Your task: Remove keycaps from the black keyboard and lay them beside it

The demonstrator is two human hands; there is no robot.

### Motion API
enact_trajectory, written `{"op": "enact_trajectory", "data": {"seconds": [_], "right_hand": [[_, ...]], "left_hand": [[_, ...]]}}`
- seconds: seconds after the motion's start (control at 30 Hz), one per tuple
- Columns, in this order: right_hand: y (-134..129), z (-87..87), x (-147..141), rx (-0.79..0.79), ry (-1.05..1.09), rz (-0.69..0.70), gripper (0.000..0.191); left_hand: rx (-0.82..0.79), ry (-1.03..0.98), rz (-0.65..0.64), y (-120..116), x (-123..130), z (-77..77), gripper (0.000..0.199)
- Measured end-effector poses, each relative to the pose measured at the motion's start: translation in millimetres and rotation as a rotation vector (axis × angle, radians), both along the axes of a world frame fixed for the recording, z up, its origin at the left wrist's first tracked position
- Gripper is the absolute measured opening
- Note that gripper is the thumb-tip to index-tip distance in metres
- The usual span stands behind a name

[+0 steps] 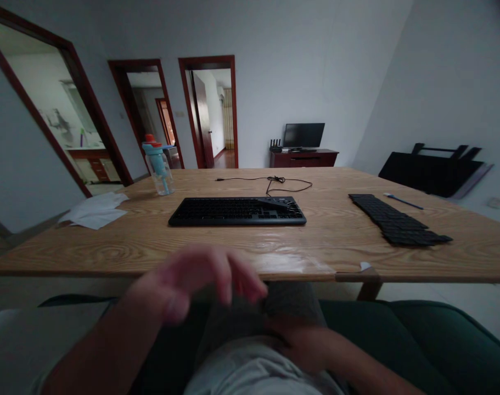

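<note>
My left hand (211,274) hovers in front of the table's near edge, blurred by motion. Its fingers are loosely curved and apart, with nothing visible between them. Over my lap, my right hand (297,337) is smeared and dark, and its fingers cannot be made out. A black keyboard (237,213) lies on the wooden table (142,249), beyond both hands and touched by neither. From its back edge runs a black cable (276,179), partly looped. To the right, many small black keycaps (392,219) lie packed together in a slanted block.
Behind the keycaps is a thin blue stick with a white end (404,201), like a toothbrush. White paper sheets (97,211) and a clear bottle with a red cap (159,167) stand left. Brown tape (357,274) covers part of the table's front edge.
</note>
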State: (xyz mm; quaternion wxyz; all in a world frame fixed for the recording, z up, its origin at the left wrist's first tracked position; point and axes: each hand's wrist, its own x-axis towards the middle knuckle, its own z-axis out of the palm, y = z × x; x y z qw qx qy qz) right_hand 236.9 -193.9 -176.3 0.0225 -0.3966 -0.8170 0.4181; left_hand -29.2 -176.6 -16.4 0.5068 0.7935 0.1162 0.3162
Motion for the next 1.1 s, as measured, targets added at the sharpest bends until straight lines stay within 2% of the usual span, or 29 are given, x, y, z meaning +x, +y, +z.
{"op": "enact_trajectory", "data": {"seconds": [0.07,0.13,0.2,0.27,0.3,0.37,0.4,0.47,0.6,0.77,0.87,1.0,1.1], "right_hand": [[-5,71.3,-1,0.035,0.012,0.194,0.049],[8,133.6,-3,0.038,0.046,0.295,0.055],[43,174.1,-5,0.141,0.085,0.271,0.053],[95,189.2,-5,0.403,0.055,0.096,0.045],[124,188.5,-4,0.559,0.006,-0.032,0.041],[175,176.8,1,0.833,-0.085,-0.259,0.042],[194,168.6,5,0.905,-0.126,-0.289,0.045],[218,153.4,14,0.935,-0.176,-0.28,0.044],[225,138.4,32,0.9,-0.203,-0.256,0.035],[232,133.4,43,0.795,-0.171,-0.346,0.022],[240,131.5,52,0.773,0.14,-0.523,0.021],[248,132.8,68,0.473,0.747,-0.896,0.012],[250,135.3,77,0.335,1.038,-1.015,0.01]], "left_hand": [[0.07,-0.014,0.247,52,-13,19.3,0.03],[0.17,0.066,0.584,111,-27,27.5,0.027],[0.319,0.23,0.906,167,-45,23.0,0.03],[0.424,0.337,1.198,209,-68,9.2,0.037],[0.436,0.369,1.323,224,-81,0.8,0.043],[0.35,0.471,1.471,241,-104,-14.5,0.054],[0.308,0.501,1.529,244,-114,-20.2,0.055],[0.239,0.539,1.603,243,-128,-26.8,0.048],[0.151,0.595,1.652,240,-134,-29.1,0.027],[0.136,0.599,1.61,247,-137,-34.1,0.023],[0.145,0.607,1.632,248,-139,-35.4,0.023],[0.111,0.674,1.634,244,-134,-32.1,0.02],[0.062,0.782,1.581,239,-127,-28.7,0.014]]}}
